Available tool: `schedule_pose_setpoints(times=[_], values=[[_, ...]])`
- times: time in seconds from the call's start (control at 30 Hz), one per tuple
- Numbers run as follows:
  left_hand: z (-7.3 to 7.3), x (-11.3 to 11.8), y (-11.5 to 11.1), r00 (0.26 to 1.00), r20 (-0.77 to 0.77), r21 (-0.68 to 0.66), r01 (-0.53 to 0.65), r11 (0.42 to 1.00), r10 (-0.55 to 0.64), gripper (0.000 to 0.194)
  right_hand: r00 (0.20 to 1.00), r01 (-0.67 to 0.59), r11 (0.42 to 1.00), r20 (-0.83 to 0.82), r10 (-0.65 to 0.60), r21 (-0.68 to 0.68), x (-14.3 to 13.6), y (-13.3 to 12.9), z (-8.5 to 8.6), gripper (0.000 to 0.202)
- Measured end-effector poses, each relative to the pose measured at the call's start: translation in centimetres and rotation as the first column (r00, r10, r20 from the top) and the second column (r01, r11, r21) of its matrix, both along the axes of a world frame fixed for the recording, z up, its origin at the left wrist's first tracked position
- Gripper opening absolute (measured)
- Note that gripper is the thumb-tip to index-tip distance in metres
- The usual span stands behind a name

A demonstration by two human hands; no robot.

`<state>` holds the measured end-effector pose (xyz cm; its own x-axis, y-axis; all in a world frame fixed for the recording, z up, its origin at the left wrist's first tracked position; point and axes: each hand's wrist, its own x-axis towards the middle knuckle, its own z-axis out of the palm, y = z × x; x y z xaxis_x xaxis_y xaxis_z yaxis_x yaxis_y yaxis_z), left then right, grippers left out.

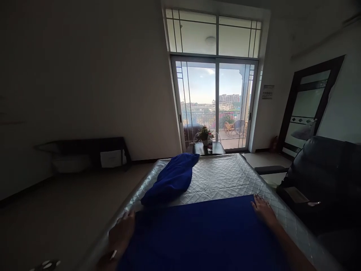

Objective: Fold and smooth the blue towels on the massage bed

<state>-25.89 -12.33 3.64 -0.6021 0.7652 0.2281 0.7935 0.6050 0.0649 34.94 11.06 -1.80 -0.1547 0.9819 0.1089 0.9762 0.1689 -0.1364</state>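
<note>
A dark blue cloth (203, 233) lies spread flat over the near part of a table with a silvery quilted cover (225, 173). My left hand (122, 229) is at the cloth's far left corner, its fingers bent and dim; whether they pinch the edge cannot be made out. At the far right corner my right hand (262, 209) rests on the cloth's edge with its fingers spread. Beyond the flat cloth, a second blue cloth (175, 178) lies bunched up on the left side of the cover.
Past the table's far end stands a small dark table (217, 147) with a plant (205, 134) and a bottle (210, 143). A black armchair (324, 180) is at the right. Sliding glass doors (197, 98) are behind. A low dark rack (93, 154) stands by the left wall.
</note>
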Motion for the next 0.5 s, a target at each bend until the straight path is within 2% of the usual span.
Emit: schedule_pose_setpoints(times=[0.1, 0.13, 0.2, 0.27, 0.4, 0.5], values=[[0.5, 1.4, 0.0, 0.993, -0.112, 0.022, 0.032, 0.999, -0.030, 0.053, 1.000, 0.002, 1.000, 0.008, -0.002, 0.005, 0.0, 0.1, -0.1, 0.073], [0.8, 2.3, 0.3, 0.990, -0.121, 0.027, 0.077, 0.997, -0.073, 0.054, 1.000, 0.002, 1.000, 0.010, -0.002, 0.006, -0.1, 0.2, -0.1, 0.073], [1.1, 5.0, 1.2, 0.968, -0.076, 0.029, 0.240, 0.970, -0.237, 0.054, 1.000, -0.001, 1.000, 0.014, 0.001, 0.007, -0.1, 0.2, -0.2, 0.073], [1.0, 8.7, 2.6, 0.899, 0.021, 0.026, 0.437, 0.899, -0.438, 0.052, 1.000, -0.007, 1.000, 0.017, 0.007, 0.008, -0.1, 0.3, -0.2, 0.073], [-1.0, 16.9, 6.0, 0.759, 0.100, 0.013, 0.645, 0.764, -0.643, 0.052, 1.000, -0.015, 1.000, 0.012, 0.015, 0.011, 0.0, 0.3, -0.2, 0.072], [-2.9, 20.5, 7.9, 0.685, 0.128, 0.028, 0.720, 0.693, -0.717, 0.063, 1.000, -0.017, 1.000, 0.007, 0.016, 0.027, 0.2, 0.3, -0.2, 0.072]])
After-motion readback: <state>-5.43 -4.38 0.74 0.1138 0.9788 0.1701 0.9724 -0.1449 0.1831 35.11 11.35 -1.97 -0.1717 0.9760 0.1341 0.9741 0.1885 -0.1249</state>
